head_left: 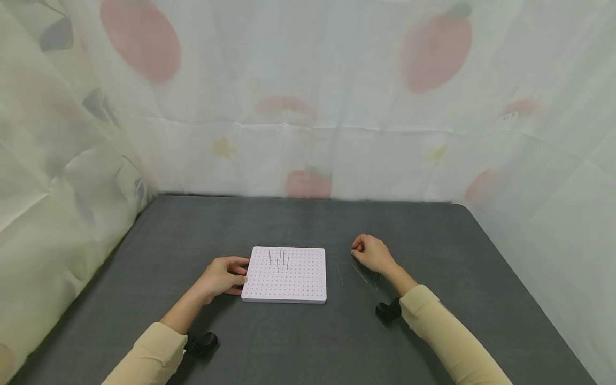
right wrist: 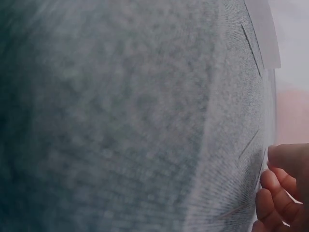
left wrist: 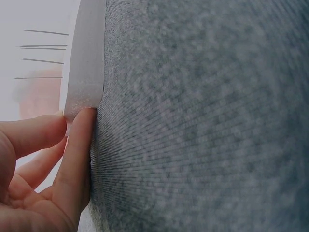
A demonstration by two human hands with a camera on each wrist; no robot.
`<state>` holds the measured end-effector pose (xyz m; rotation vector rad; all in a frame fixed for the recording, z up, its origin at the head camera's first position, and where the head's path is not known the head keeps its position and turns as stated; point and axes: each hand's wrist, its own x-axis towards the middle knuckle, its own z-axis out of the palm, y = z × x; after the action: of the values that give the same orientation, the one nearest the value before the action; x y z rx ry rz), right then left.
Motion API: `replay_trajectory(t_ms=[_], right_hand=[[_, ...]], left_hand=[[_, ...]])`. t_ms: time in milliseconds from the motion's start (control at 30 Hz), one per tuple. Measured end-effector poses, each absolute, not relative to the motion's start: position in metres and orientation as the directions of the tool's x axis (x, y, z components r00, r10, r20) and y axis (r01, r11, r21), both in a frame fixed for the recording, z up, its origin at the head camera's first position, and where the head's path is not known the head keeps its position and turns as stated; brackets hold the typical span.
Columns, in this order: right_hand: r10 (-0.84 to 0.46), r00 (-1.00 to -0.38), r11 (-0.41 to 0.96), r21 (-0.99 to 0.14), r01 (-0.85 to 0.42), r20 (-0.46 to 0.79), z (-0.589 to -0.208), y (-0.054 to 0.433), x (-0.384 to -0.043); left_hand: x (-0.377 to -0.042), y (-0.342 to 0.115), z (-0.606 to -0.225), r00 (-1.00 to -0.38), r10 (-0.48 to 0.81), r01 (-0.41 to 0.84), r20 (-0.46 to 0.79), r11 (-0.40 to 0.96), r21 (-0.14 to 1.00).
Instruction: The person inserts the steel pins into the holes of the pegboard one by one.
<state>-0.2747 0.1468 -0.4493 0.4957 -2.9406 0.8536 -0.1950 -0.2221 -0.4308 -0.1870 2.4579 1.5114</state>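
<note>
A white perforated board (head_left: 284, 289) lies flat on the dark table. Several thin metal pins (head_left: 277, 266) stand upright in its holes, toward the back left. My left hand (head_left: 222, 277) holds the board's left side; in the left wrist view the thumb (left wrist: 41, 133) lies at the top edge and a finger (left wrist: 79, 150) against the side wall. To the right of the board, my right hand (head_left: 374, 253) is low over the table, thumb and fingertips together on a thin pin that barely shows. Loose pins (head_left: 360, 274) lie beneath and beside this hand.
The grey table (head_left: 289, 342) ends at a printed curtain (head_left: 308, 144) behind, with more curtain on the left and right. One loose pin (head_left: 339, 274) lies between the board and the right hand. A black strap device (head_left: 202, 344) sits on each wrist.
</note>
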Motion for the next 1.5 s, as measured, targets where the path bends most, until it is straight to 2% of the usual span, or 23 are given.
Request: replay_trajectory(t_ms=[300, 1000, 1500], right_hand=[[-0.286, -0.955, 0.812, -0.509, -0.285, 0.080, -0.4497, 0.1467, -0.2741], [-0.186, -0.977, 0.865, -0.453, -0.215, 0.108, -0.4505, 0.1427, -0.2716], [-0.200, -0.974, 0.879, -0.419, -0.227, 0.109, -0.4512, 0.1390, -0.2697]], left_hand=[[-0.1947, -0.2230, -0.4328, -0.962, 0.021, -0.233, -0.272, 0.454, 0.860], [-0.1943, -0.2220, -0.4320, -0.961, 0.009, -0.241, -0.277, 0.464, 0.853], [-0.1935, -0.2224, -0.4326, -0.963, 0.012, -0.235, -0.270, 0.454, 0.859]])
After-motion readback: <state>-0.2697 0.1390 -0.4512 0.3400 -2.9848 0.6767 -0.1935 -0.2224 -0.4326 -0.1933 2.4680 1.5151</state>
